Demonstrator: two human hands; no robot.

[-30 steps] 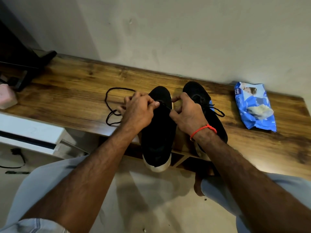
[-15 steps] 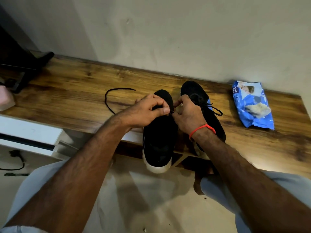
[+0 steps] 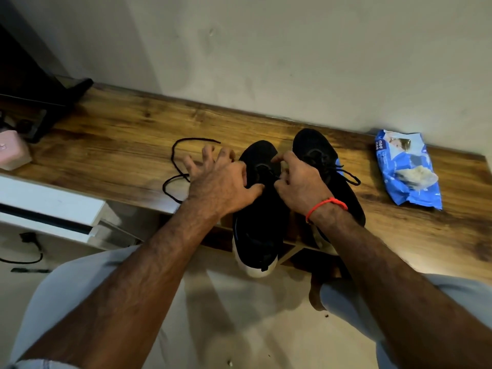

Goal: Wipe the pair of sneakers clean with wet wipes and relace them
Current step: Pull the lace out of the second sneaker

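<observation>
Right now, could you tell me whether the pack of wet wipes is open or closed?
Open: the blue wet wipes pack lies flat on the wooden shelf with a white wipe bulging from its top.

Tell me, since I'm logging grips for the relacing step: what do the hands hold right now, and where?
The right hand pinches the black lace at the left sneaker's eyelets. The left hand is spread open, holding nothing.
</observation>
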